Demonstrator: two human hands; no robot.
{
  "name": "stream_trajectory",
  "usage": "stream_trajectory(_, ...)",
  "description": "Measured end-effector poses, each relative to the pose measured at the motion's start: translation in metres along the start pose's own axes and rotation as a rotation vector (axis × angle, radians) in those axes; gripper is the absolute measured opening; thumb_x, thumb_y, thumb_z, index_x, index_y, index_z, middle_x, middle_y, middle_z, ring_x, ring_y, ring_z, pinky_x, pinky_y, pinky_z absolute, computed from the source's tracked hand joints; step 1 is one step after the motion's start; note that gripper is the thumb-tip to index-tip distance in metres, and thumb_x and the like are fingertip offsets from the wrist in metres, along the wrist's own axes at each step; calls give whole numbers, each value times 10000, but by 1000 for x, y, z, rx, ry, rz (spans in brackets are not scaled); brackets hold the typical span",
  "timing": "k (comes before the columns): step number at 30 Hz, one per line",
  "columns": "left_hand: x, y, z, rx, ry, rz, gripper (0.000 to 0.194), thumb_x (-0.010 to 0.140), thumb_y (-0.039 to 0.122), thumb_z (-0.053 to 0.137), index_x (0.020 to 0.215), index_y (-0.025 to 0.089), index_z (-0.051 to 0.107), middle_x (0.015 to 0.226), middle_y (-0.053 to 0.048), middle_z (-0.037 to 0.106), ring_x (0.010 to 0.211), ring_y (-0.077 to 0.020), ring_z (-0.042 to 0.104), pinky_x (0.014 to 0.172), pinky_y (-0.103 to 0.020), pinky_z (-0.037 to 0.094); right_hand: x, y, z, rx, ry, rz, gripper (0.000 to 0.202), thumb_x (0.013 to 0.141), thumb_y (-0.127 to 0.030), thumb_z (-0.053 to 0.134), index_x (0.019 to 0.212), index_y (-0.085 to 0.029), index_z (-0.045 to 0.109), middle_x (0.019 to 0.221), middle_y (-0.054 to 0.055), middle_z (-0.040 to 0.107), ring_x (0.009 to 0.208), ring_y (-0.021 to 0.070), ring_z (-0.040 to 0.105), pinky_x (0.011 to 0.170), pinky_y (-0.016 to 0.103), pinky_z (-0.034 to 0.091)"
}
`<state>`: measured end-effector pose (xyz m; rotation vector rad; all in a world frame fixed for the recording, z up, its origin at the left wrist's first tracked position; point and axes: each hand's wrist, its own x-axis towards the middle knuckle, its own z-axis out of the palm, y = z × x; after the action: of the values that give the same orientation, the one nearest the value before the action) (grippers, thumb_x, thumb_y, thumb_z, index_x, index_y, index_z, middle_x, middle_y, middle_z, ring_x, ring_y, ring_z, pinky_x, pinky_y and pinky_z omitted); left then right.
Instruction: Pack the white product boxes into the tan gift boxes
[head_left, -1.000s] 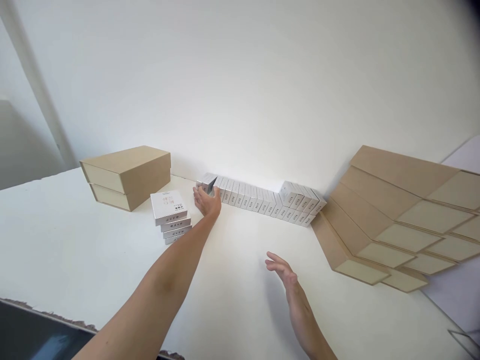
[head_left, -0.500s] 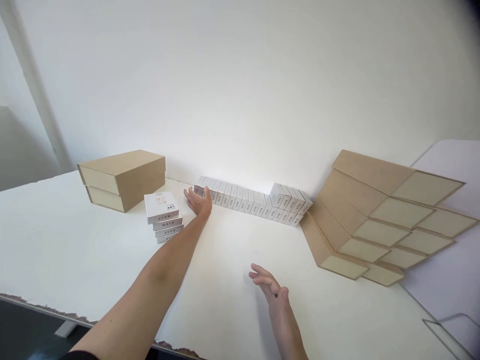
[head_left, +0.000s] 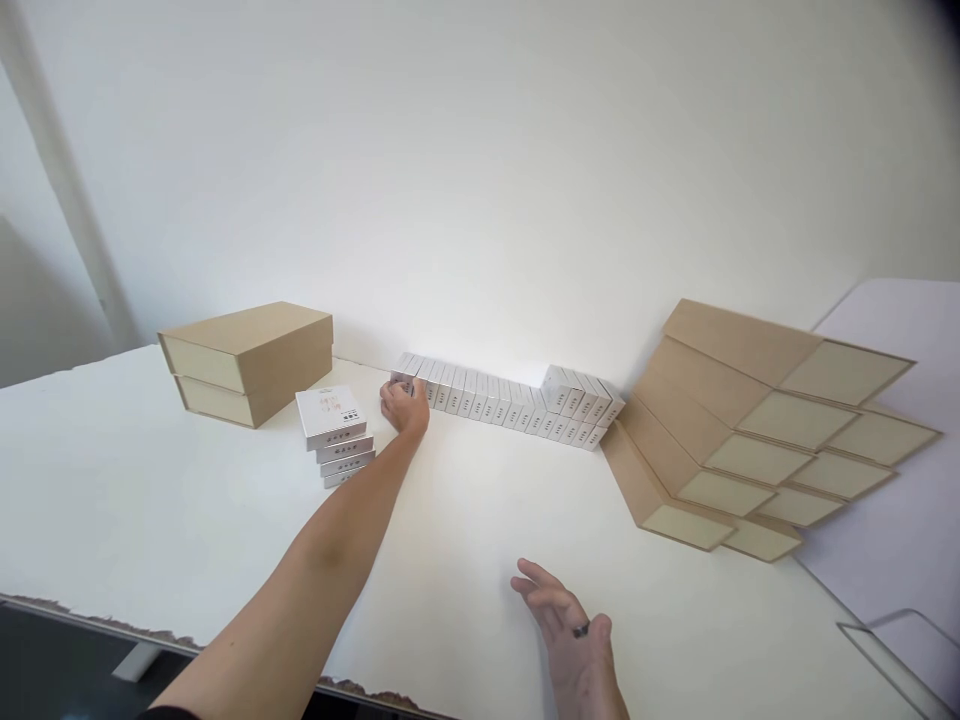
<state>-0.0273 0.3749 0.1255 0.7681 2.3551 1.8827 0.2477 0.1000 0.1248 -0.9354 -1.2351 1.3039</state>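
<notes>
A long row of small white boxes stands on edge against the wall, with several more on top at its right end. My left hand is at the row's left end, its fingers curled round the front of the end boxes. Left of that hand, a staggered stack of flat white boxes lies on the table. My right hand hovers over the front of the table, fingers apart, holding nothing, with a dark ring on one finger.
Two large tan boxes are stacked at the back left. Several tan boxes are piled at the right. The white table has a ragged front edge. A thin wire frame is at the lower right.
The fingers of my left hand have closed round the boxes at the row's left end. My right hand has moved slightly nearer and to the right. The view has shifted a little.
</notes>
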Motion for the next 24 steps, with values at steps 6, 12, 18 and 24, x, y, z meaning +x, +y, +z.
stream_trajectory(6, -3, 4, -6, -31, 2, 21, 482, 945, 431, 582, 1358, 196, 498, 1460, -124, 458, 1300, -306, 484, 1081, -568, 402, 0, 7, 2, 5, -21, 19, 673, 913, -773, 245, 879, -291, 714, 1313, 79, 613, 1217, 336, 562, 1113, 571, 371)
stream_trajectory(12, -3, 3, -3, -30, 10, 21, 517, 939, 462, 581, 1370, 195, 484, 1420, -125, 492, 1269, -304, 508, 1066, -567, 413, -2, 10, 4, -5, -29, 10, 685, 907, -783, 240, 881, -284, 708, 1301, 84, 619, 1190, 331, 578, 1095, 574, 388)
stream_trajectory(18, -6, 2, -4, -76, 27, 50, 578, 933, 464, 545, 1394, 157, 381, 1549, -175, 290, 1374, -347, 380, 1123, -577, 314, 18, -56, -46, -264, 266, -230, 519, 853, -731, 544, 986, -241, 650, 1346, 112, 556, 1152, 321, 603, 1071, 554, 405)
stream_trajectory(24, -13, 3, -5, -138, -25, 322, 412, 915, 363, 455, 1245, 128, 374, 1490, -245, 294, 1408, -340, 318, 1140, -584, 161, 99, -182, -126, -807, 910, -688, 720, 688, -585, 767, 1189, -218, 401, 1388, 137, 401, 1307, 262, 432, 1157, 448, 297)
